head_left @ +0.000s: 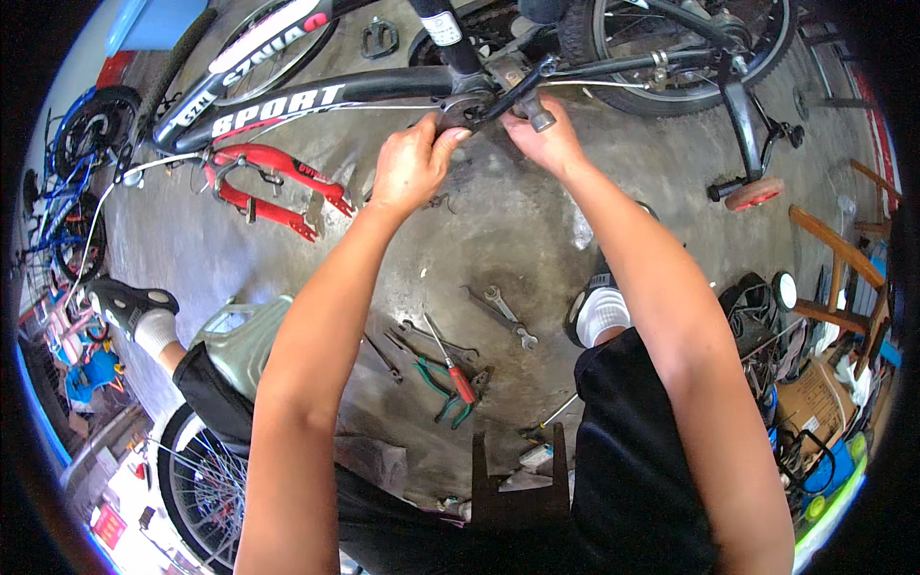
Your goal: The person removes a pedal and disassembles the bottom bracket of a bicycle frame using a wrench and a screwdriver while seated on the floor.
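Observation:
A black bicycle frame (278, 107) with white lettering lies across the top of the view. My left hand (414, 165) is closed at its bottom bracket (468, 107), thumb pressed along a dark part there; the fingertips are partly hidden. My right hand (548, 142), palm turned upward, is closed around what looks like a hammer (540, 117) with a rounded metal head. Its fingers are mostly hidden behind the metal. A dark bar (522, 91) slants between the two hands, close to the bottom bracket.
A red fork (278, 172) lies left of my arms. Between my legs are a red-handled screwdriver (460, 383), green-handled pliers (433, 376) and wrenches (503, 307). A training wheel (754, 195) and wooden stool (834, 249) stand right; a spoked wheel (196, 484) is lower left.

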### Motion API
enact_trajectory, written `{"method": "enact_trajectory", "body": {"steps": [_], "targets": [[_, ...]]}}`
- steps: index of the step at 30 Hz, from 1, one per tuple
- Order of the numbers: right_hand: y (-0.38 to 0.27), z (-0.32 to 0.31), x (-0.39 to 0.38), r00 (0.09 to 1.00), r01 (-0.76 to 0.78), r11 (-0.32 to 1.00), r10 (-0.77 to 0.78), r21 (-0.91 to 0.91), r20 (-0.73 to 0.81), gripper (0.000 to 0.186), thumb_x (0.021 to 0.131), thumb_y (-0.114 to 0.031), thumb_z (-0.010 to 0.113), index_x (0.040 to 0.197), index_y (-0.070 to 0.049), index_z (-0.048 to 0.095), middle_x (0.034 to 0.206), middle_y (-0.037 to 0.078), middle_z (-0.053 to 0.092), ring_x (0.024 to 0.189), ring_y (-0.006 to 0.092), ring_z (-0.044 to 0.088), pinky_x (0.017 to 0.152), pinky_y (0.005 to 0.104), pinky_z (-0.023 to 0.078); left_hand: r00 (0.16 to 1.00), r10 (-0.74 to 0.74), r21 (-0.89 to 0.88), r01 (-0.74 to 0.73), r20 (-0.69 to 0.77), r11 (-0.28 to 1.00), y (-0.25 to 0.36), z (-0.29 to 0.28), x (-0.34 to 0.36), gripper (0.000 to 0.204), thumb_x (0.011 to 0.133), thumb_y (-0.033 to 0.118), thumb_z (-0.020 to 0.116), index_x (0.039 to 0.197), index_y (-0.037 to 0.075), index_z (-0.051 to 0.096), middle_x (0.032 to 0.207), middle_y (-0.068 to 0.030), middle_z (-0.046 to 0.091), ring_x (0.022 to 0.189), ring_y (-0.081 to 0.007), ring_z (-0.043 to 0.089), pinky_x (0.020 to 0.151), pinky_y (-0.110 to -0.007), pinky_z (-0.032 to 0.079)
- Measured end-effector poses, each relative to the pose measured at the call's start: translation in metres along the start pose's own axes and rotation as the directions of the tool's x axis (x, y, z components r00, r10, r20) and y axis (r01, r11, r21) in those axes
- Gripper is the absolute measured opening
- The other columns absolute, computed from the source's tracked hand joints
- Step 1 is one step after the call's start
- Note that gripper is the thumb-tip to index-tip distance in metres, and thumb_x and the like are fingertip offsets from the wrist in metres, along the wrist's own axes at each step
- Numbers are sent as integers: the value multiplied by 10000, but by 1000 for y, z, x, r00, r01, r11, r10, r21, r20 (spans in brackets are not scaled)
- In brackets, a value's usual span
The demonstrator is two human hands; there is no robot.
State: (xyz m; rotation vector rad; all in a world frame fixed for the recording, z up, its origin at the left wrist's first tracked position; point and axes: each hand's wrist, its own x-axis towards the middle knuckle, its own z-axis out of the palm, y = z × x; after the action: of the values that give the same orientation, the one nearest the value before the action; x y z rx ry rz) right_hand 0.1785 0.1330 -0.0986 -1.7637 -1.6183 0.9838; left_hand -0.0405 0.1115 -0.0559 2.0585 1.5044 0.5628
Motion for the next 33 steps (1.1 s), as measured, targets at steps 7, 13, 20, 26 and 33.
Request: {"method": "enact_trajectory", "body": {"steps": [7,13,20,26,33], "targets": [[-6,4,-8,997,-52,998,54,48,-62,299,859,-338,718,956,-55,731,976,225,727,976,445,680,847,488,543,998,-3,0,3,61,1000,-4,-5,0,490,1012,485,592,933,0,597,763,-275,652,791,-498,646,680,-561,493],[-18,-2,-13,994,-29,998,35,51,-108,325,878,-367,714,949,-51,747,955,236,725,951,453,680,829,496,543,996,-54,-65,59,70,996,-8,0,0,494,1012,492,591,920,7,597,748,-264,649,761,-496,645,667,-556,492],[-22,-20,-21,995,-85,989,90,121,-39,376,897,-405,725,980,-39,745,931,220,739,907,422,712,801,472,551,999,27,-46,-25,31,999,-7,-3,4,443,1006,444,620,942,5,614,752,-264,650,755,-490,647,655,-545,495],[-26,-15,-35,981,-42,940,103,340,-165,416,905,-414,736,963,-3,723,827,202,725,804,373,718,760,436,541,999,-19,-37,20,49,999,-8,-2,0,429,1010,437,617,964,10,617,780,-259,658,788,-488,650,672,-544,493],[-27,-29,-34,957,-112,960,173,257,-231,398,908,-386,735,931,11,710,806,227,713,816,394,718,748,441,532,998,-35,-59,39,58,998,-4,-3,1,436,1011,444,612,974,10,614,798,-259,662,807,-490,649,692,-547,494]]}}
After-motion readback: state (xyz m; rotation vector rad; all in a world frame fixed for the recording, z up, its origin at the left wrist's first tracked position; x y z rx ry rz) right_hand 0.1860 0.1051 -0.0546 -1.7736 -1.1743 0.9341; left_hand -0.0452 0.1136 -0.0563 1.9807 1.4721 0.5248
